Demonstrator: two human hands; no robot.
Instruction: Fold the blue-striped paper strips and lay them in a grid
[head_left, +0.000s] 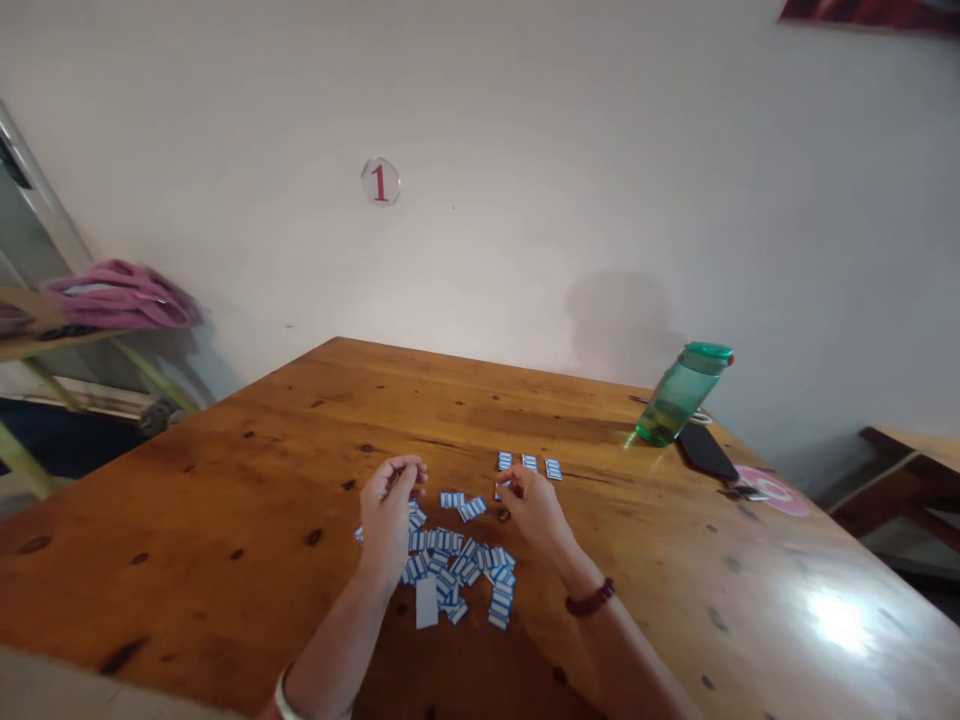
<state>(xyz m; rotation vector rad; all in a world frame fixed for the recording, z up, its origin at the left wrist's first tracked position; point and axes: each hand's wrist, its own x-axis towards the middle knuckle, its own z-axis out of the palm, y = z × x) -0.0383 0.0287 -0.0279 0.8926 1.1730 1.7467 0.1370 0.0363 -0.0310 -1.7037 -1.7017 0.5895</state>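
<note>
Small blue-and-white striped cards (442, 565) lie in a loose, overlapping pile on the wooden table (247, 480). A plain pale card (426, 602) rests at the pile's near edge. My left hand (388, 510) hovers over the pile's left side, its fingers curled together; whatever they may hold is hidden. My right hand (534, 508) pinches at a small striped card (498, 491), mostly covered by the fingers. Just beyond it, three striped cards (529, 463) sit in a spaced row. Two more cards (463, 505) lie between my hands.
A green bottle (682, 395) stands at the back right, by a dark phone-like slab (707, 452), keys (744, 491) and a pink round sticker (776, 491). The wall (480, 250) borders the table's far edge. Pink cloth (124, 297) lies on a side bench.
</note>
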